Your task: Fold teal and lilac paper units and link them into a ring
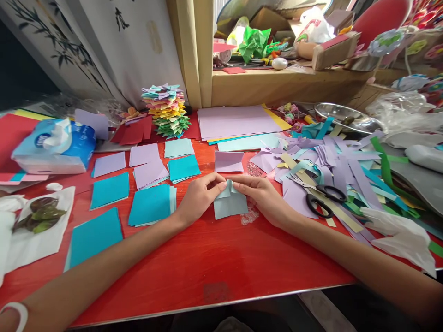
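Observation:
Between both hands is a pale blue sheet of paper (230, 207), partly folded at its top, on the red table. My left hand (202, 196) pinches the folded top from the left with thumb and forefinger. From the right, my right hand (258, 191) pinches the same fold, its fingertips close to the left ones. Just behind the hands lies a creased lilac sheet (229, 161). Left of my left hand are stacks of square paper: teal (150, 205), lilac (150, 173) and pale blue (179, 147).
Black-handled scissors (323, 200) rest on a heap of paper strips (332, 161) at right. A metal bowl (346, 115) stands behind them. A tall stack of folded coloured paper (166, 110), a tissue pack (55, 145) and leaves on white paper (43, 214) are at left.

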A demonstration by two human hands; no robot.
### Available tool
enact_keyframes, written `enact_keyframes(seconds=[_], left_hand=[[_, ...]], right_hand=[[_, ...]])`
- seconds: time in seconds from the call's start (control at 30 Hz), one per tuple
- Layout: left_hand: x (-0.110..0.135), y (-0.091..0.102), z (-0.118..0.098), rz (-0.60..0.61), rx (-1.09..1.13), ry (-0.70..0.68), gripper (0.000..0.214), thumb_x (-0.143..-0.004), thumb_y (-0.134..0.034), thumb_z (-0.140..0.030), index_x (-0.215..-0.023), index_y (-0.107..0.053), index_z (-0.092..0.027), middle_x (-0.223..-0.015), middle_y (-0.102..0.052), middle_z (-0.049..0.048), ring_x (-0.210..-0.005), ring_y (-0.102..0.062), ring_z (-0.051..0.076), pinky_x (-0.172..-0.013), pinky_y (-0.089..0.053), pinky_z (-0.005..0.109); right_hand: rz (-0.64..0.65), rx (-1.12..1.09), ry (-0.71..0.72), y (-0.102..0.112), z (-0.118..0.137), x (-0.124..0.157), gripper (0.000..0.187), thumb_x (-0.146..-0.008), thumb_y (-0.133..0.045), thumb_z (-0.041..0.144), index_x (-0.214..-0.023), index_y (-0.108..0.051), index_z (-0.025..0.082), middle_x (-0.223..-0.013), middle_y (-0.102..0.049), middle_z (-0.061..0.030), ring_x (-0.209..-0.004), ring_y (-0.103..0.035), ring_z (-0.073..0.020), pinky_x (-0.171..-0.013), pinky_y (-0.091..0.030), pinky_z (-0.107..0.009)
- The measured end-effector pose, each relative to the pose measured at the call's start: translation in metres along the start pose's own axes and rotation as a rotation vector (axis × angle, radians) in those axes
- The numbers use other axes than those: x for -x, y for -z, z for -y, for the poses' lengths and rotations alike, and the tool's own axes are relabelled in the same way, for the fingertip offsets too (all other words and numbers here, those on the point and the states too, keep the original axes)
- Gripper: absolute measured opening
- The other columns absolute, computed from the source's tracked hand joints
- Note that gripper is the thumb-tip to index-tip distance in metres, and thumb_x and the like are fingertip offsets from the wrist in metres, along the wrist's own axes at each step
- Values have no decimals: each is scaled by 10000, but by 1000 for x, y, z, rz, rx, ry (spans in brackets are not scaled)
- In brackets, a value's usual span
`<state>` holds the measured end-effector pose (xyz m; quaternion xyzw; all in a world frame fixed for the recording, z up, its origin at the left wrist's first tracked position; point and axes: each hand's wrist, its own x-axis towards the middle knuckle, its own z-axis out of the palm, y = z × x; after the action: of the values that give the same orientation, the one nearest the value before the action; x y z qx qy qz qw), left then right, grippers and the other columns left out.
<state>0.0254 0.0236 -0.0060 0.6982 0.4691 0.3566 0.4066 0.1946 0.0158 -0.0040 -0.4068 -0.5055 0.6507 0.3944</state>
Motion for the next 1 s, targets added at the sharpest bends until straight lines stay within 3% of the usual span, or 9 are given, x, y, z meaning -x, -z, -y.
enact_keyframes(seconds=[0.13,0.47,0.6,0.83,1.0], left_hand=[[0,1,-1,-21,15,-6,213,-843,-477,-357,-778,-576,-180,-735,-557,-14,-688,-482,121,-606,-365,212],[-2,0,-1,-28,-4,39,224,-852,-463,-377,-786,-577,-195,-776,-589,-19,-737,-511,131,-646,-386,205],[-3,-1,-1,-41,-29,54,226,-852,-464,-380,-789,-586,-201,-793,-606,-21,-752,-524,134,-652,-387,205],[-2,-1,-1,-35,-51,80,235,-856,-464,-395,-812,-596,-206,-812,-621,-29,-756,-533,127,-643,-382,201],[-2,-1,0,-28,-62,67,224,-848,-484,-393,-810,-602,-206,-812,-625,-30,-753,-534,124,-633,-380,198]], right_hand=[[86,-82,-90,5,0,-4,282,-789,-601,313,-1032,-676,191,-752,-642,-15,-648,-585,-97,-601,-487,-218],[127,-141,-213,8,4,-8,293,-800,-603,273,-1064,-664,160,-770,-669,-49,-665,-619,-107,-622,-512,-219],[144,-142,-212,9,2,-9,311,-791,-614,301,-1066,-664,165,-850,-678,-65,-732,-637,-138,-666,-524,-250],[105,-145,-195,8,1,-9,292,-787,-621,285,-1049,-670,166,-810,-685,-58,-666,-636,-126,-594,-524,-234],[94,-126,-172,9,-2,-9,294,-769,-638,293,-1030,-679,164,-831,-689,-60,-704,-641,-138,-651,-532,-258]])
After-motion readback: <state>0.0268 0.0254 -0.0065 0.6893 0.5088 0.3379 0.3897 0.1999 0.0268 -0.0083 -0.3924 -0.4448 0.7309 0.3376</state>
